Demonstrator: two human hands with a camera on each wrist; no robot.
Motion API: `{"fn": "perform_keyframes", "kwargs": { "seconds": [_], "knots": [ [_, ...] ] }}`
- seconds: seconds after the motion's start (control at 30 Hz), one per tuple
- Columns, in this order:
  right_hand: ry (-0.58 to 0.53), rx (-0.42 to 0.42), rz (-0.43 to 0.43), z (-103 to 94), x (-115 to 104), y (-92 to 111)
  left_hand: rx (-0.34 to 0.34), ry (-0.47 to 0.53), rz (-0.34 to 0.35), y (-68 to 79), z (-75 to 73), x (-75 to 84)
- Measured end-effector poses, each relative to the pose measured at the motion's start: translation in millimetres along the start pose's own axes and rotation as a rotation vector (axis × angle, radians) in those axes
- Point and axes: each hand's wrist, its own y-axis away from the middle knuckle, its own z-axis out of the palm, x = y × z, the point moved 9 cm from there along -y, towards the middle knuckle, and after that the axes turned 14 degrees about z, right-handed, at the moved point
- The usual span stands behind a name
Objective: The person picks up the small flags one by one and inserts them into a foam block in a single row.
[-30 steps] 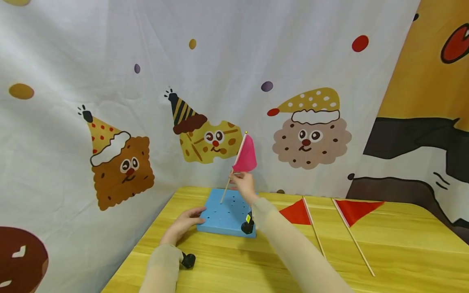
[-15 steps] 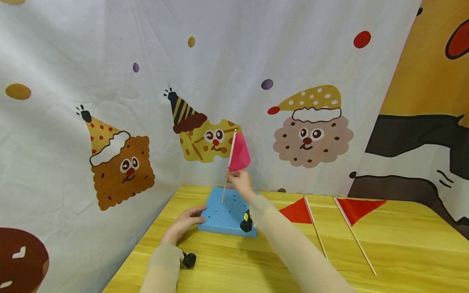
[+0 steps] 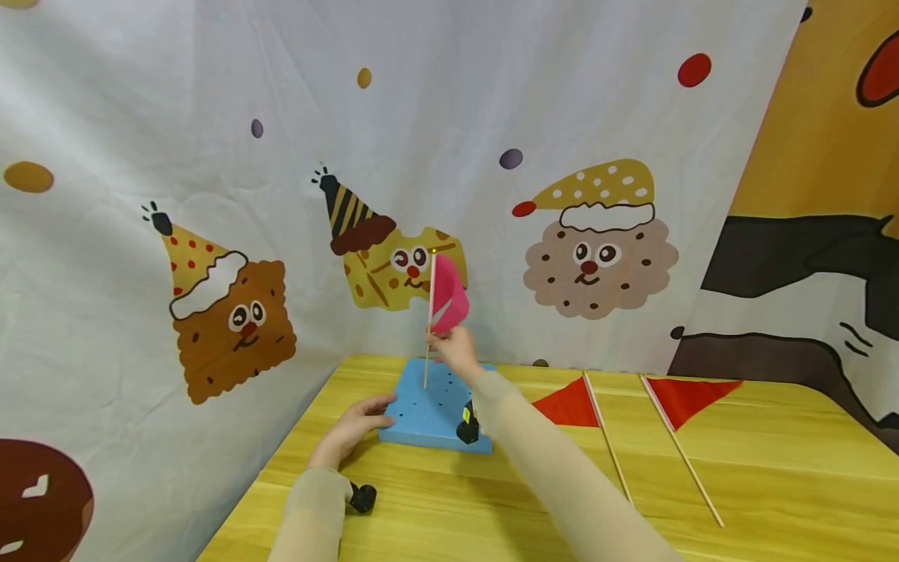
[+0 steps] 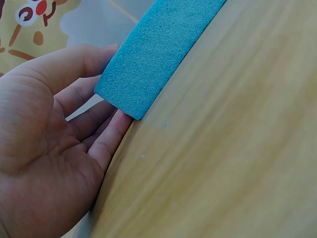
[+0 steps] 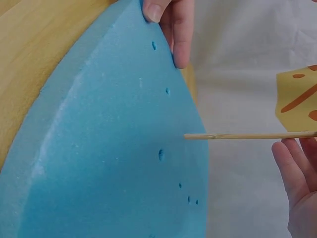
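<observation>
A small pink flag (image 3: 449,293) on a thin wooden stick (image 5: 247,136) stands nearly upright over a blue foam block (image 3: 428,421). My right hand (image 3: 455,350) pinches the stick just below the cloth. The stick's lower end meets the block's top, among several small holes. My left hand (image 3: 357,425) holds the block's left edge. In the left wrist view, the left thumb lies at the upper edge of the block (image 4: 143,59) and the other fingers are against its side, partly hidden behind it.
Two red flags, a nearer one (image 3: 572,403) and one farther right (image 3: 684,400), lie on the wooden table (image 3: 794,468) right of the block. A white cartoon-printed cloth (image 3: 435,117) hangs behind the table. Black wrist devices (image 3: 363,498) sit on both sleeves.
The pink flag's top has swung left, bringing its stick from a rightward lean to nearly upright, and the right hand has moved slightly left with it. The left hand stays at the block.
</observation>
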Motion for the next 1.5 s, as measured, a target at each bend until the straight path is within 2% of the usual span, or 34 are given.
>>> {"fn": "perform_keyframes", "kwargs": {
  "seconds": [0.1, 0.33, 0.7, 0.93, 1.13, 1.37, 1.5],
  "knots": [
    [0.017, -0.002, -0.001, -0.5, 3, 0, -0.005, -0.001, 0.0, -1.2, 3.0, 0.6],
    [0.029, -0.064, -0.016, 1.3, 8, 4, -0.022, 0.008, 0.01, -5.6, 10.0, 1.9],
    [0.059, -0.074, -0.036, -8.0, 5, 8, -0.031, 0.011, 0.014, -11.8, 19.8, 3.7],
    [0.044, -0.156, -0.017, -19.8, 13, 8, -0.057, 0.004, 0.031, -11.1, 24.2, 6.2],
    [0.003, -0.153, -0.024, -58.0, 10, 10, -0.069, 0.005, 0.033, -8.2, 19.1, 2.9],
    [0.022, -0.133, -0.008, -119.6, 11, 22, -0.064, 0.011, 0.025, -1.9, 8.9, 1.2],
    [0.029, -0.099, 0.004, -156.6, 19, 35, -0.063, 0.004, 0.02, 2.9, 3.1, 1.8]
  ]
}}
